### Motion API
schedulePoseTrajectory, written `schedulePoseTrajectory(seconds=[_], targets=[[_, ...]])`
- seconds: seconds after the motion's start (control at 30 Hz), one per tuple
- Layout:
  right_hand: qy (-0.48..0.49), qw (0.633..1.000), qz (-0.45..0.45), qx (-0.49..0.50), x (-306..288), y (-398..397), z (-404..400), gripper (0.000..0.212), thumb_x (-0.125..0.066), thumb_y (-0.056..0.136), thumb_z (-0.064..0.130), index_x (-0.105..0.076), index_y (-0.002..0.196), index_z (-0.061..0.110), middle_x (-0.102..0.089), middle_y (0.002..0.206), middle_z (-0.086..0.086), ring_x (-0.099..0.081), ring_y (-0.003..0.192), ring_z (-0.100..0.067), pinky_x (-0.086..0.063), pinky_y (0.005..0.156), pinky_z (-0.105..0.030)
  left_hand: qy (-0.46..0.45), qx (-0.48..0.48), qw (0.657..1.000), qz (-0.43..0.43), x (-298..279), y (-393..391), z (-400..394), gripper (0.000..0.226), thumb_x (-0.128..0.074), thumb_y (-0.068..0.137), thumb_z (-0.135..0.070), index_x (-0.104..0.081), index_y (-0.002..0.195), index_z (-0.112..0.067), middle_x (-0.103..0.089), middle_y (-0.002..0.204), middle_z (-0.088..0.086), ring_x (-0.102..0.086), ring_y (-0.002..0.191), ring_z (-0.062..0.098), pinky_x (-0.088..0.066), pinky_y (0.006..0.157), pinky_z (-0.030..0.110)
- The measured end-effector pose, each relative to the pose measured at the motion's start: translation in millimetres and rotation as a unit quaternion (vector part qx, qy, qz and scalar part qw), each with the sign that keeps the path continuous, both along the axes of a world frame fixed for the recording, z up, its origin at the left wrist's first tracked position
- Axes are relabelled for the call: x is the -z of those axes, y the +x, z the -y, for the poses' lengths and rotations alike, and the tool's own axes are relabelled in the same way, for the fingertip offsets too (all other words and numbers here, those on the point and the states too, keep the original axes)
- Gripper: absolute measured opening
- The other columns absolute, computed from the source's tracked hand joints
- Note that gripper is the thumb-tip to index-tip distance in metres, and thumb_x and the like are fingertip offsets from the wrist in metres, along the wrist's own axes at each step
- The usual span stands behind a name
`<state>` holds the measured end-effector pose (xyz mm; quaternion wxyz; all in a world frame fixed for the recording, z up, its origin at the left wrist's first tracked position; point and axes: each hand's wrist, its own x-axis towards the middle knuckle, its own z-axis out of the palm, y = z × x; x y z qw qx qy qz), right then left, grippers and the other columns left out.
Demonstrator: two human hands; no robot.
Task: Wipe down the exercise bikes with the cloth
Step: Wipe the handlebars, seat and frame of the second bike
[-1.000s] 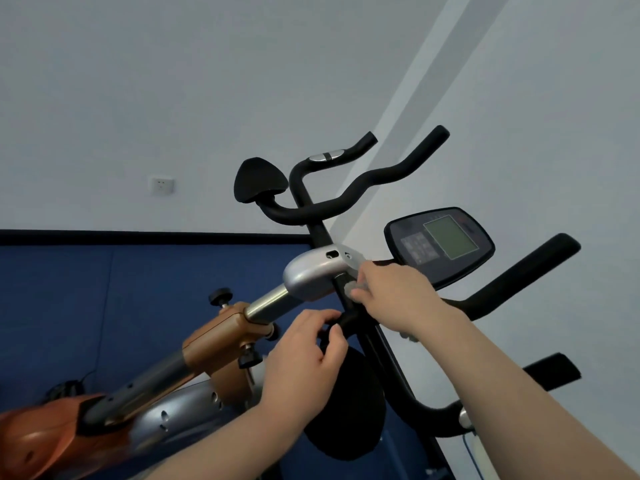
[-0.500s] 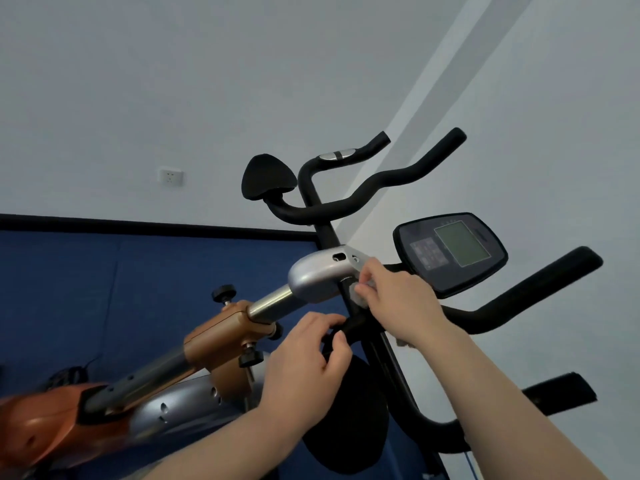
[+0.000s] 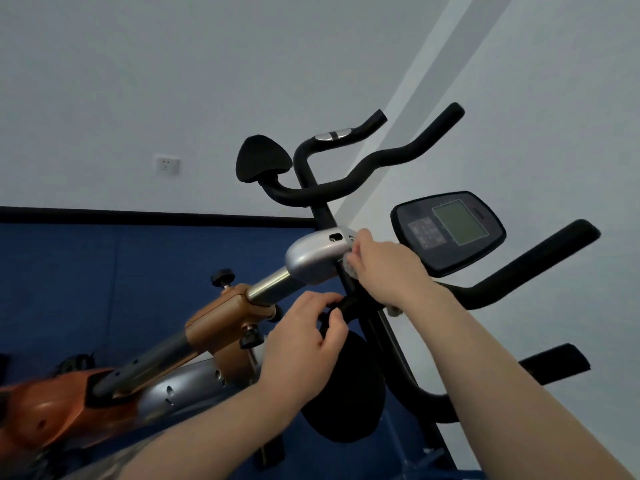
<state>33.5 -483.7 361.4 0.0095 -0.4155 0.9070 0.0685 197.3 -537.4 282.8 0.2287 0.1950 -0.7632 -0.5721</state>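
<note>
An orange and silver exercise bike [image 3: 221,317] leans across the view, with a silver bracket [image 3: 311,258] at the top of its post. My right hand [image 3: 384,268] grips a small pale cloth [image 3: 349,265] and presses it against the right end of that bracket, by the black stem. Most of the cloth is hidden inside the fist. Just below, my left hand [image 3: 304,337] curls its fingers and thumb round a black handlebar part [image 3: 349,303]. The console [image 3: 446,233] sits right of my right hand.
Black handlebar arms [image 3: 540,268] reach out to the right, and a round black pad [image 3: 346,393] hangs below my left hand. A second set of black handlebars [image 3: 349,181] stands behind. Beyond are a blue padded wall panel [image 3: 104,271] and a white wall with a socket [image 3: 167,165].
My right hand has crept slightly up along the silver bracket with the cloth. My left hand keeps its hold on the black part. The view has shifted a little.
</note>
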Motion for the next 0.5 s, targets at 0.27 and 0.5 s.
schedulePoseTrajectory(seconds=[0.27,0.5], targets=[[0.019,0.998,0.045,0.030,-6.3,0.6,11.7,0.019,-0.035,0.103,0.035,-0.037,0.103,0.016,-0.051,0.079,0.001,-0.048,0.065,-0.020,-0.033,0.056,-0.036,-0.006,-0.010,1.000,0.000,0.3,-1.0,0.0,0.033,-0.041,0.092,-0.041,-0.063,0.116,-0.033,-0.058,0.107,-0.022,-0.055,0.103,-0.003,-0.051,0.085,0.032],[0.027,0.997,0.057,0.034,-8.0,-3.0,1.4,0.019,-0.035,0.102,0.040,-0.035,0.097,0.022,-0.047,0.073,0.005,-0.041,0.059,-0.011,-0.023,0.050,-0.032,-0.008,-0.009,1.000,-0.004,0.7,-0.3,0.6,0.031,-0.043,0.094,-0.039,-0.062,0.117,-0.033,-0.058,0.107,-0.022,-0.055,0.101,-0.001,-0.051,0.084,0.032]])
